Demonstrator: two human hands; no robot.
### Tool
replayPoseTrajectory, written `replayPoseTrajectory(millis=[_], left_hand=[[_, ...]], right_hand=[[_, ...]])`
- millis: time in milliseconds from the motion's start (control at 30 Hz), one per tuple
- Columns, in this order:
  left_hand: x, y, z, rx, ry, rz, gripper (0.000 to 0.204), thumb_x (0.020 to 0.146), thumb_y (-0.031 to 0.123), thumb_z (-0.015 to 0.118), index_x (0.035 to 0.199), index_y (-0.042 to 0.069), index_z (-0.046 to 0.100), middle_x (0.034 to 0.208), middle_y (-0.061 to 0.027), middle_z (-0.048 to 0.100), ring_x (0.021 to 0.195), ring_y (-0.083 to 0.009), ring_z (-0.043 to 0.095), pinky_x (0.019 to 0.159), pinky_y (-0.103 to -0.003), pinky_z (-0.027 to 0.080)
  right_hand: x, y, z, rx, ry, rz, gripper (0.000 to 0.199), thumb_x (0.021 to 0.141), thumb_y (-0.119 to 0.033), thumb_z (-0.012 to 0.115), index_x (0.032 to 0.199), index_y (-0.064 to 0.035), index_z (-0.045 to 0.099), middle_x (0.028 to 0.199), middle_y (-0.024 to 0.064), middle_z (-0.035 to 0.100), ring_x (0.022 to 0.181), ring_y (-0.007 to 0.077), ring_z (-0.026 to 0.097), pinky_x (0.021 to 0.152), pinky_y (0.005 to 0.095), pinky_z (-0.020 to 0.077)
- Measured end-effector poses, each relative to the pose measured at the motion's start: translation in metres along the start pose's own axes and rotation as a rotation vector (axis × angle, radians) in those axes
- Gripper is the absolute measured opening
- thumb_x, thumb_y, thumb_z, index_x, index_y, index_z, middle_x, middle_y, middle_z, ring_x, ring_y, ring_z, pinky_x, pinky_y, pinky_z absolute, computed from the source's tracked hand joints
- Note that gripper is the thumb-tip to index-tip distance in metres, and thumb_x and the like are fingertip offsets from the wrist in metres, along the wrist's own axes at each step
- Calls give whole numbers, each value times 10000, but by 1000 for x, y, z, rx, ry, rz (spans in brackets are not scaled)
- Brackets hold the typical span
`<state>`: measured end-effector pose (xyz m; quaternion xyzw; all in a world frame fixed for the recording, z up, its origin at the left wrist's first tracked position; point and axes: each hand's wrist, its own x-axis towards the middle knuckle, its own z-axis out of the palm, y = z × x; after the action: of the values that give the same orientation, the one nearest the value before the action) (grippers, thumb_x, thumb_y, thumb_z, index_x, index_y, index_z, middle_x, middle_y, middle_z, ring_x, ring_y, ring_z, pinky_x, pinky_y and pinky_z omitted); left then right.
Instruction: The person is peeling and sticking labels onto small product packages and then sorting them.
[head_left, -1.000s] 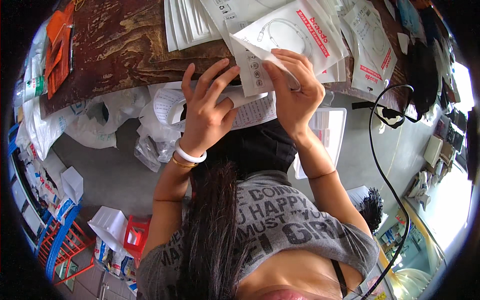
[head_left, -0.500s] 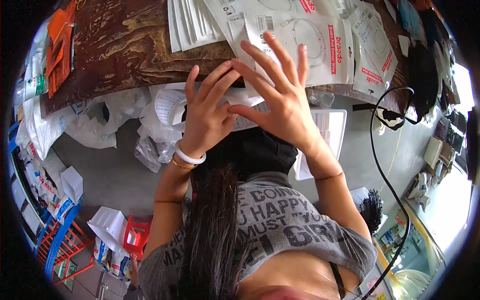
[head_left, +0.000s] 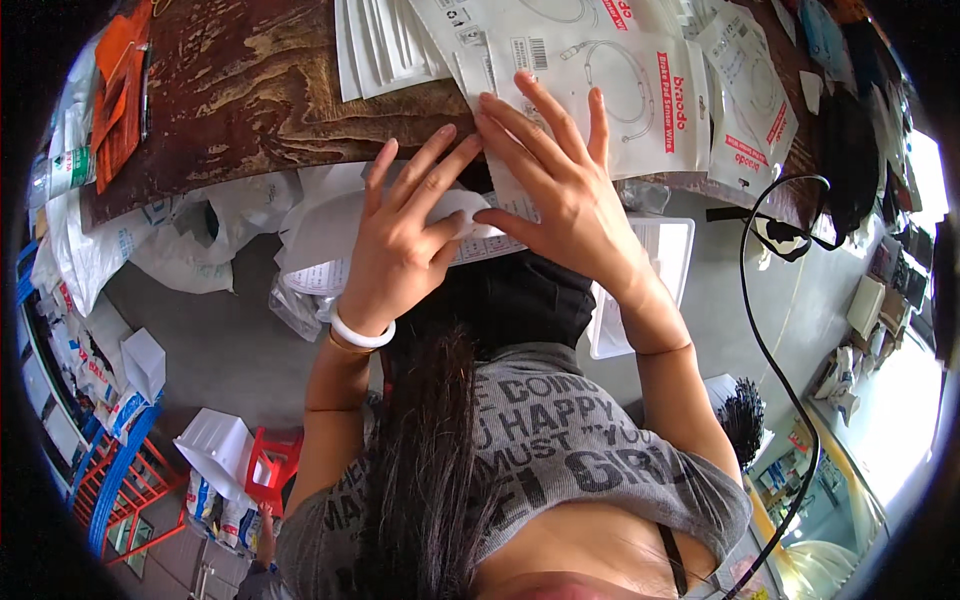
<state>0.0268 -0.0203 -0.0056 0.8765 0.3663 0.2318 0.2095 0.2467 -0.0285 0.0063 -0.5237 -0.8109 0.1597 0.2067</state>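
Observation:
My left hand (head_left: 405,240) is over the table's near edge. Its fingers reach forward and its thumb bends in against a white paper strip (head_left: 315,240). The strip, with printed rows on part of it, runs behind this hand; its contact with the fingers is partly hidden. My right hand (head_left: 575,205) has its fingers stretched over the near left corner of a flat white sensor-wire packet (head_left: 640,145). Its thumb points left, close to the strip between the two hands. Beyond lies a stack of white packets (head_left: 390,50).
Another packet (head_left: 750,90) lies at the right of the worn brown table (head_left: 240,90). Orange pouches (head_left: 120,100) are at its left end. Below are plastic bags (head_left: 190,255), a white tray (head_left: 665,265) and a red stool (head_left: 272,470). A black cable (head_left: 765,330) hangs at the right.
My left hand has shifted slightly left, and the thumbs have parted. The paper strip, earlier a curled loop, now spreads wider to the left. My right fingers have lowered toward the packet.

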Motion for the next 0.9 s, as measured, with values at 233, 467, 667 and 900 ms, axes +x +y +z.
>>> replayPoseTrajectory(millis=[233, 467, 667, 900], left_hand=[[2, -4, -10, 1, -114, -5, 109, 708, 96, 804, 816, 102, 816, 1549, -99, 544, 1503, -306, 418, 1233, -562, 247], [3, -4, -10, -5, -98, -4, 79, 703, 98, 818, 781, 102, 808, 1546, -86, 550, 1493, -298, 433, 1230, -552, 250], [1, -4, -1, -11, -38, -7, 83, 701, 105, 834, 779, 98, 807, 1538, -79, 558, 1492, -299, 431, 1228, -551, 243], [-1, -7, 1, -19, -31, -18, 85, 704, 121, 846, 784, 122, 818, 1545, -72, 551, 1496, -297, 424, 1235, -545, 221]], right_hand=[[-4, 5, -6, -88, -51, -20, 714, 772, -142, 787, 1450, -60, 580, 1554, 39, 505, 1547, 229, 325, 1214, 736, 60], [-7, 17, 0, -20, 260, -82, 333, 827, -40, 756, 1157, -79, 737, 1229, 8, 729, 1331, 221, 597, 1219, 651, 185], [5, 18, 5, 70, 494, 21, 220, 874, -49, 772, 1089, -87, 746, 1070, 49, 767, 1128, 230, 704, 1135, 522, 368], [10, 17, 4, 171, 568, 18, 196, 899, -33, 745, 1090, -76, 746, 1054, 65, 770, 1070, 238, 728, 1100, 505, 415]])
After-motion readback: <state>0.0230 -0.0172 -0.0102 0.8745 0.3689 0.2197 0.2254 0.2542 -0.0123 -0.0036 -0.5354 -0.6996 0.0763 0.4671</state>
